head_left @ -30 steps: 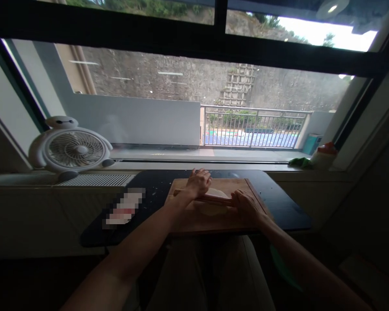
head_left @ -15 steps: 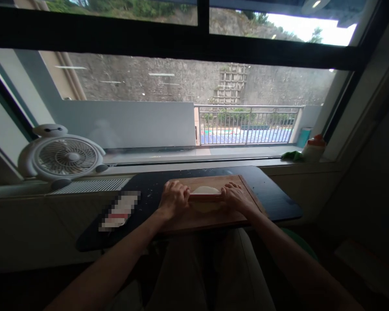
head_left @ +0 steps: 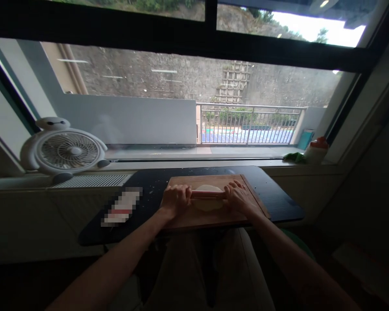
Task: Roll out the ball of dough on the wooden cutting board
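A wooden rolling pin (head_left: 208,195) lies crosswise over a flat, pale round of dough (head_left: 208,206) in the head view. Its left end is in my left hand (head_left: 177,199), whose fingers are closed round it. Around the other end my right hand (head_left: 237,196) is closed too. The dough shows both beyond the pin and on my side of it. Beneath is a wooden board (head_left: 194,221) with a raised strip along its right side. My hands hide the pin's ends.
The board rests on a dark table (head_left: 278,203) scattered with white specks. A blurred-out pale item (head_left: 123,207) lies on its left part. A white fan (head_left: 71,150) stands left by the window. A bottle (head_left: 316,151) and green cloth (head_left: 294,157) are on the sill, right.
The view has shifted slightly. The rolling pin has moved a little away from me over the dough, with both hands still closed on it.
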### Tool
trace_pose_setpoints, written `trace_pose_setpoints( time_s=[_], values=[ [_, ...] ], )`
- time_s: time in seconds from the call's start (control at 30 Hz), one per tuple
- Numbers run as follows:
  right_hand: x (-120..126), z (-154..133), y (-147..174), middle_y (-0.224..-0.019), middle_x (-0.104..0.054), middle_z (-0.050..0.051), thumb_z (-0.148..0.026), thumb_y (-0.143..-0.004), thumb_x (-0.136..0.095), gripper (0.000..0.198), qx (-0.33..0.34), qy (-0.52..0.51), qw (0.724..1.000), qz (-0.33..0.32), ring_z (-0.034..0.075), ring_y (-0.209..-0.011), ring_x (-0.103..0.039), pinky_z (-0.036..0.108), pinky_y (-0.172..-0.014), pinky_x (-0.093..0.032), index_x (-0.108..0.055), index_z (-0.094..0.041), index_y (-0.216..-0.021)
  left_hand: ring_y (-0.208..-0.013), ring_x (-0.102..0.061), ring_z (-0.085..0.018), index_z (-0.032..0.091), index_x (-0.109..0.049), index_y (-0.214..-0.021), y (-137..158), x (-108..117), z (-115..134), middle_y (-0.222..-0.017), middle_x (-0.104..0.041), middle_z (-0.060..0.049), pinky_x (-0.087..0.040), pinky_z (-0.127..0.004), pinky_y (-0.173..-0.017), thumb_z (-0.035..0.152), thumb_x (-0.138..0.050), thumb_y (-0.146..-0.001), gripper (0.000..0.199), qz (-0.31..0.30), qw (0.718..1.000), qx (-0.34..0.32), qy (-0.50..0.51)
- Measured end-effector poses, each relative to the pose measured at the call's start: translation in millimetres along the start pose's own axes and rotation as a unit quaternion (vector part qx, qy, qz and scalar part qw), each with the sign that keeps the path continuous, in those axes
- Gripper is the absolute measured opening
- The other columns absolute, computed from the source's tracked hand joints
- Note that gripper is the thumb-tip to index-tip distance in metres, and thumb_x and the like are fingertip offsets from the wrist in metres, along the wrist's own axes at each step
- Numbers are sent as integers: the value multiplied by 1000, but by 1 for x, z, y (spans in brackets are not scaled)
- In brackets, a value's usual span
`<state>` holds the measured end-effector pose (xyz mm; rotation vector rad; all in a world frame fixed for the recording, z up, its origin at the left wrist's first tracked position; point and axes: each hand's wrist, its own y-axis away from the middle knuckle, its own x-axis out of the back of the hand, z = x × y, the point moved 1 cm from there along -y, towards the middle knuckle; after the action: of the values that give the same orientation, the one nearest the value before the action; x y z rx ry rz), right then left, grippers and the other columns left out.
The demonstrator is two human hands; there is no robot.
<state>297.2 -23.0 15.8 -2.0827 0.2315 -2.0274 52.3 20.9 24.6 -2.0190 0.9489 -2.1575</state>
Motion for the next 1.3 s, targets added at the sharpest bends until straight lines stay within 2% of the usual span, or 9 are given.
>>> trace_pose_setpoints(
  time_s=[0.13,0.33,0.47,0.6,0.8,0.9,1.1,1.17,1.3],
  values=[
    [-9,-3,15,-138,-41,15,-35,-94,-28,44,-40,-44,997,43,23,-133,-25,41,-105,-23,-42,-12,-129,-82,-64,-24,18,-66,-89,12,-1,-3,-86,-70,-10,-43,-34,-75,44,-22,-92,51,6,1000,-23,6],
    [15,-11,-22,-118,-58,14,-31,-92,-38,30,-54,-58,997,-6,25,-122,-40,45,-101,-26,-59,-18,-109,-76,-66,-29,12,-70,-80,-22,-3,7,-75,-69,-15,-43,-40,-73,38,-18,-93,60,-15,998,43,-46],
    [10,-14,2,-121,-57,11,-32,-94,-31,34,-50,-55,997,19,22,-125,-38,42,-102,-25,-58,-20,-111,-77,-65,-26,17,-67,-83,0,2,8,-79,-70,-11,-42,-38,-74,38,-23,-93,51,30,999,-9,-26],
    [-4,-10,26,-137,-43,11,-33,-96,-24,42,-40,-49,996,66,20,-132,-28,39,-107,-20,-47,-16,-127,-77,-63,-24,19,-65,-82,22,3,2,-79,-69,-9,-41,-36,-71,43,-25,-93,48,47,996,-75,-2],
    [9,-11,-20,-119,-58,13,-30,-94,-30,35,-55,-50,997,-17,25,-124,-37,46,-100,-27,-59,-19,-108,-77,-65,-26,14,-69,-85,-20,-3,8,-79,-70,-14,-39,-39,-77,41,-18,-94,59,-23,999,21,-13],
    [12,-15,-20,-119,-58,12,-32,-94,-27,37,-61,-50,997,-6,25,-123,-39,46,-100,-28,-60,-20,-108,-79,-64,-26,14,-69,-84,-20,-1,15,-81,-70,-14,-39,-40,-79,40,-19,-94,58,-15,999,29,-10],
    [-7,-8,30,-140,-40,10,-34,-96,-23,45,4,-80,994,72,19,-134,-24,37,-107,-20,-41,-17,-133,-84,-62,-24,19,-65,-87,21,5,10,-85,-68,-10,-39,-36,-80,46,-23,-92,51,6,999,-50,18],
    [-8,-5,24,-139,-42,10,-34,-95,-27,43,5,-107,992,66,19,-134,-25,37,-107,-19,-45,-17,-130,-86,-62,-25,19,-66,-89,15,6,8,-88,-68,-11,-40,-36,-81,48,-21,-92,54,-24,999,-36,18],
    [-7,-5,-16,-120,-58,11,-34,-93,-31,36,-47,-150,986,48,23,-124,-39,42,-103,-25,-60,-19,-108,-89,-64,-29,16,-70,-91,-20,6,14,-91,-70,-15,-42,-40,-81,50,-15,-91,64,-94,994,58,3]
  ],
)
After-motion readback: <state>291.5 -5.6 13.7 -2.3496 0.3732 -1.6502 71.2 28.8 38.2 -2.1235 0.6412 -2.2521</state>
